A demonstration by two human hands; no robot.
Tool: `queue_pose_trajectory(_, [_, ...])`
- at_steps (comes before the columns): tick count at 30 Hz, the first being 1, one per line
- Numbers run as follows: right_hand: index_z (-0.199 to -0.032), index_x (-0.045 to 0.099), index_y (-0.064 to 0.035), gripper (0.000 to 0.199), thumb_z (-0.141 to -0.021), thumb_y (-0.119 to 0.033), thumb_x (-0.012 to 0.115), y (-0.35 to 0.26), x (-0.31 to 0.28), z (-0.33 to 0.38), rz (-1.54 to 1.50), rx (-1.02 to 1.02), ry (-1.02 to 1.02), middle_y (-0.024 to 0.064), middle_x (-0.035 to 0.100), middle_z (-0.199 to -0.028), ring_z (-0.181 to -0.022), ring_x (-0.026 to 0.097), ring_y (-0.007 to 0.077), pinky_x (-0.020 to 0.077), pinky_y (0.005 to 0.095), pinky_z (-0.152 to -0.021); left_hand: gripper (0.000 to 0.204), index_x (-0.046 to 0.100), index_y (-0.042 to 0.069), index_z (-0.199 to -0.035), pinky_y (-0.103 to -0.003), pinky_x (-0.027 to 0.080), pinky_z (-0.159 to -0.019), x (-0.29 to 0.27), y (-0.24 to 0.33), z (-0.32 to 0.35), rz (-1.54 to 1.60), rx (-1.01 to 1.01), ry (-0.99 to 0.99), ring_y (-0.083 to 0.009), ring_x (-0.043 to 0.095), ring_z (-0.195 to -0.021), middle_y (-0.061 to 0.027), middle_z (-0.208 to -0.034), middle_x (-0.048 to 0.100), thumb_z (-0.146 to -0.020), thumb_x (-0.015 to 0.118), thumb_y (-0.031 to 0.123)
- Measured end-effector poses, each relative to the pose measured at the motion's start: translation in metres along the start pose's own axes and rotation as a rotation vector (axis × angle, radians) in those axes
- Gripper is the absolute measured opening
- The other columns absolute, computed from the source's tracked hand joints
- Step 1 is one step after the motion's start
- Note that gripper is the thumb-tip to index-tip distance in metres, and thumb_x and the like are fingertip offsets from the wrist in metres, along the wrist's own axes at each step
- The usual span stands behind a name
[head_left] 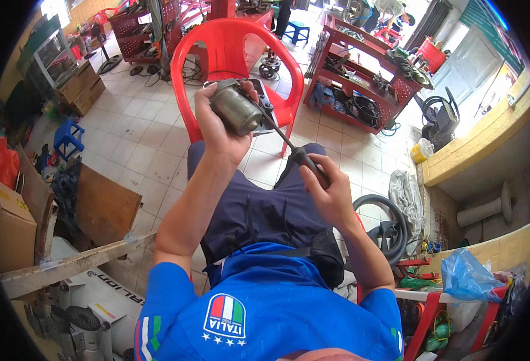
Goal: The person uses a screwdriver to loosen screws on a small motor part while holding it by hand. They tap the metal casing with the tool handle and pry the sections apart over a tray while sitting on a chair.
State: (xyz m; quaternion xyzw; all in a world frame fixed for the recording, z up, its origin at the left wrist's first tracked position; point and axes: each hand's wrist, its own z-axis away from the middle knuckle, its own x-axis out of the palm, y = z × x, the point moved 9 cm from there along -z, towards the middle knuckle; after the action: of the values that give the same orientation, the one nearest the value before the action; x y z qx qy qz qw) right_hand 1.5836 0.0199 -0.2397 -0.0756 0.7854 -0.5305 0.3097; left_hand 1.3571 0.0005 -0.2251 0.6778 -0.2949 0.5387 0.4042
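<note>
My left hand (pixel 221 137) is wrapped round a dull grey metal motor (pixel 235 109) with a cylindrical body and a small rounded boss at its near end. It holds the motor up in front of the red plastic chair. In my right hand (pixel 332 191) is a screwdriver (pixel 306 161), gripped by its dark handle. Its long thin shaft slants up and left to the motor's right side. Whether the tip sits in a screw I cannot tell. Behind the motor, a pale tray or sheet with dark parts lies on the chair seat, partly hidden.
The red chair (pixel 184 66) stands facing my knees. Beyond it, right, is a red tool cart (pixel 349 105) loaded with parts. A blue stool (pixel 69 139) and wooden boards (pixel 105 201) are at left. Black tyres (pixel 400 225) lie by my right side, below a yellow-topped ledge (pixel 475 141).
</note>
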Motion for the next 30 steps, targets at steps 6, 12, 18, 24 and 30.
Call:
queue_pose_trajectory(6, [-0.115,0.062,-0.0002,0.03,-0.095,-0.022,0.067,0.004,0.007,0.001,-0.052,0.001,-0.009,0.0047,0.066,-0.075,-0.067,0.054,0.0063,0.0437,0.0241,-0.063,0.043,0.05,-0.004,-0.111,-0.039,0.056,-0.092,-0.004,0.004,-0.001,0.025,0.036,0.05,-0.0276,0.065,-0.095,-0.0186,-0.103,0.061,-0.085,0.061,0.028])
queue_pose_trajectory(12, [-0.113,0.062,-0.0007,0.028,-0.094,-0.02,0.068,-0.006,0.002,0.004,0.02,-0.043,0.031,0.0095,0.069,-0.076,-0.066,0.062,0.012,0.0464,0.0267,-0.062,0.038,0.05,-0.004,-0.106,-0.039,0.056,-0.092,-0.003,0.007,0.002,-0.071,0.084,0.061,-0.028,0.065,-0.095,-0.0192,-0.1,0.062,-0.086,0.059,0.028])
queue_pose_trajectory(18, [-0.113,0.063,-0.0017,0.027,-0.091,-0.017,0.069,-0.036,-0.004,0.01,0.238,-0.28,0.147,0.0153,0.071,-0.082,-0.074,0.072,0.0269,0.0533,0.0342,-0.066,0.037,0.049,-0.003,-0.105,-0.041,0.056,-0.092,-0.001,0.005,0.002,-0.087,0.117,0.097,-0.0295,0.064,-0.095,-0.0201,-0.1,0.061,-0.087,0.058,0.028])
queue_pose_trajectory(24, [-0.114,0.063,-0.0015,0.028,-0.09,-0.016,0.069,-0.036,-0.003,0.008,0.256,-0.264,0.122,0.0139,0.07,-0.082,-0.072,0.071,0.0266,0.0531,0.0336,-0.066,0.037,0.048,-0.003,-0.106,-0.043,0.056,-0.091,-0.004,0.003,0.002,-0.033,0.069,0.099,-0.0295,0.064,-0.095,-0.0201,-0.1,0.06,-0.086,0.059,0.027])
queue_pose_trajectory(30, [-0.121,0.062,-0.0004,0.032,-0.091,-0.01,0.064,-0.009,-0.005,0.0,-0.023,-0.043,-0.064,0.0114,0.067,-0.089,-0.069,0.065,0.0179,0.0504,0.0287,-0.068,0.035,0.05,-0.001,-0.105,-0.043,0.056,-0.091,-0.006,0.006,-0.001,-0.171,0.097,0.118,-0.0273,0.065,-0.093,-0.0162,-0.097,0.061,-0.086,0.058,0.028])
